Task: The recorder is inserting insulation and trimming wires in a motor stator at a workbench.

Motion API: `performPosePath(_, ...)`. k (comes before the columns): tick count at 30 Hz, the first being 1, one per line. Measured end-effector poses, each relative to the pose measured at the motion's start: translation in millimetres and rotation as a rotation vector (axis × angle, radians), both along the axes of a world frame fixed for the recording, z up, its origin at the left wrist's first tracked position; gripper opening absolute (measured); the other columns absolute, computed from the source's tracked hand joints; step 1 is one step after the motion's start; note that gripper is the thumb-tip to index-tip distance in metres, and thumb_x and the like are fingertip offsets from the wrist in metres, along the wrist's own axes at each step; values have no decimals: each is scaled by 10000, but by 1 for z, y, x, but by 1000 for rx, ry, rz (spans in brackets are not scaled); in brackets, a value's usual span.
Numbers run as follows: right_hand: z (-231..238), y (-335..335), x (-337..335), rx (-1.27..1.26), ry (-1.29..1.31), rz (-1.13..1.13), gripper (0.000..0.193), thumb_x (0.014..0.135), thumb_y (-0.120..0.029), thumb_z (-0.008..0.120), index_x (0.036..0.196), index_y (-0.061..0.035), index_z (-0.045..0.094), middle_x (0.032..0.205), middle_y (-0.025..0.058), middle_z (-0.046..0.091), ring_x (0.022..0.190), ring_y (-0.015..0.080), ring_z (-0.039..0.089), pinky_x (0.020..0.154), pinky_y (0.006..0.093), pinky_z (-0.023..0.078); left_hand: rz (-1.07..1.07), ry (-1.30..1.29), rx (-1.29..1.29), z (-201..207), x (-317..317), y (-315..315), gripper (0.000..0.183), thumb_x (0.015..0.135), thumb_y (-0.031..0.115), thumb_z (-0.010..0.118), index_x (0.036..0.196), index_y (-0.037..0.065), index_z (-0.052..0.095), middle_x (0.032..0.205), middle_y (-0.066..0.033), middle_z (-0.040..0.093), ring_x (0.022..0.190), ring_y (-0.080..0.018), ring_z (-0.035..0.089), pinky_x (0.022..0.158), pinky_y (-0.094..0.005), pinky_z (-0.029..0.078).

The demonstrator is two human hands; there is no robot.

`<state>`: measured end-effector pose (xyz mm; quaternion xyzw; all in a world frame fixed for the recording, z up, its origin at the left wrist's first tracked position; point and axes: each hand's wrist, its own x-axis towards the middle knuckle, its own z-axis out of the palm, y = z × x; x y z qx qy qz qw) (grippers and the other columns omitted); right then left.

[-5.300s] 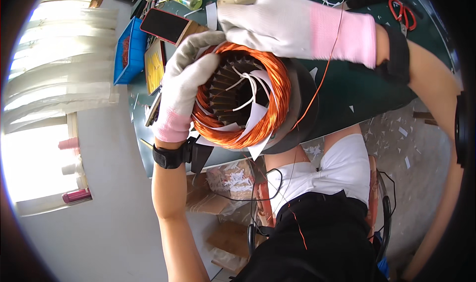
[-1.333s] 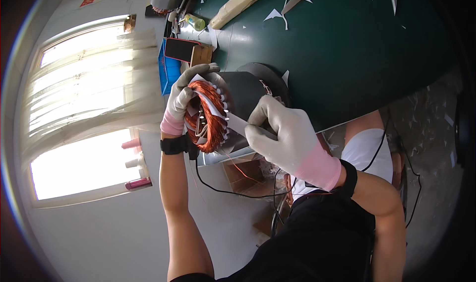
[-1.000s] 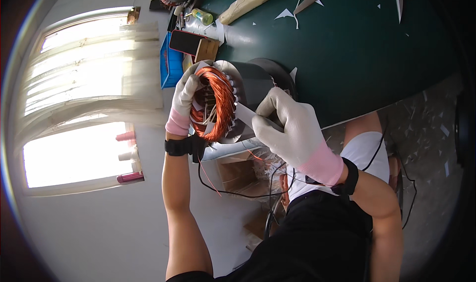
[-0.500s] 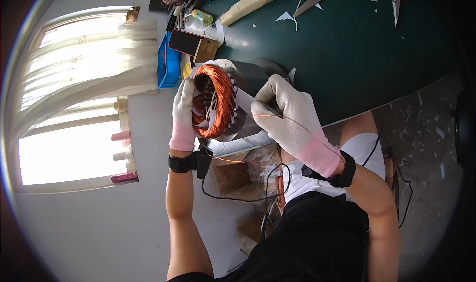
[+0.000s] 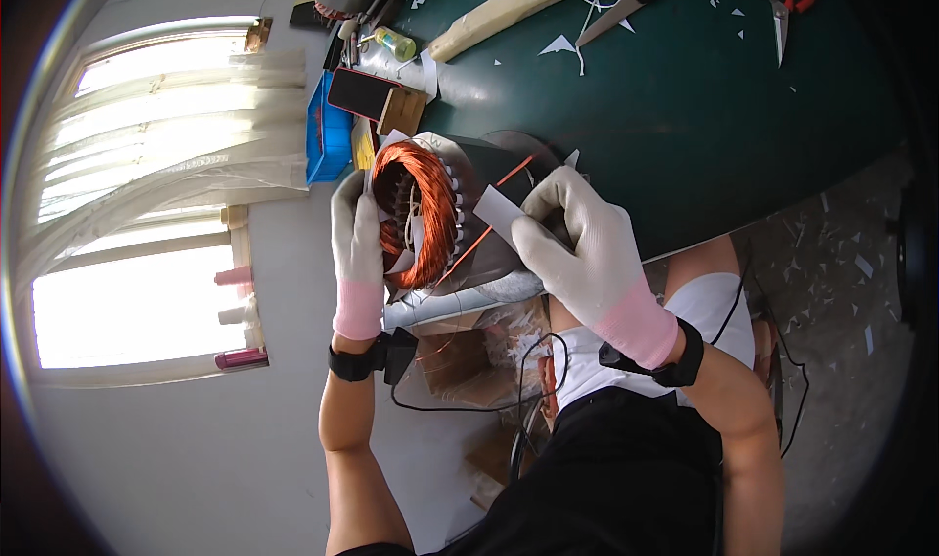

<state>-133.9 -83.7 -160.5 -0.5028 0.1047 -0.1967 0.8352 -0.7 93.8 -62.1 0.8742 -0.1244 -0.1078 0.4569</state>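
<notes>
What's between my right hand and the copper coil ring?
The head view shows a white strip in your right hand, an orange wire partly behind it, and the grey housing beyond.

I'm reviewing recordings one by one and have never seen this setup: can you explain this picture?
There is no robot here: a person works in white gloves with pink cuffs, filmed by a wide fisheye camera on their head looking down. The right hand has a flat white strip in its grip. The left hand is beside a round bundle of copper-coloured wire at one end of a grey cylinder. On the dark green table also lie red-handled metal scissors and a long pale bar.
</notes>
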Motion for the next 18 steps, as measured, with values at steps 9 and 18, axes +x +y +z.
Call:
performPosePath(9,3,10,9,-286,-156,-280,165,786,-46,685,830,-76,529,673,83,584,569,268,608,513,334,478,-825,-712,686,48,3,-64,451,651,-142,427,891,127,697,1381,-150,483,1342,-394,348,1111,-479,262)
performPosePath(18,5,7,14,-329,-196,-277,168,740,20,676,804,-52,538,667,65,596,542,197,596,519,284,474,-938,-673,822,42,8,-81,323,636,-108,477,806,108,646,1329,-112,521,1327,-412,350,1102,-530,247)
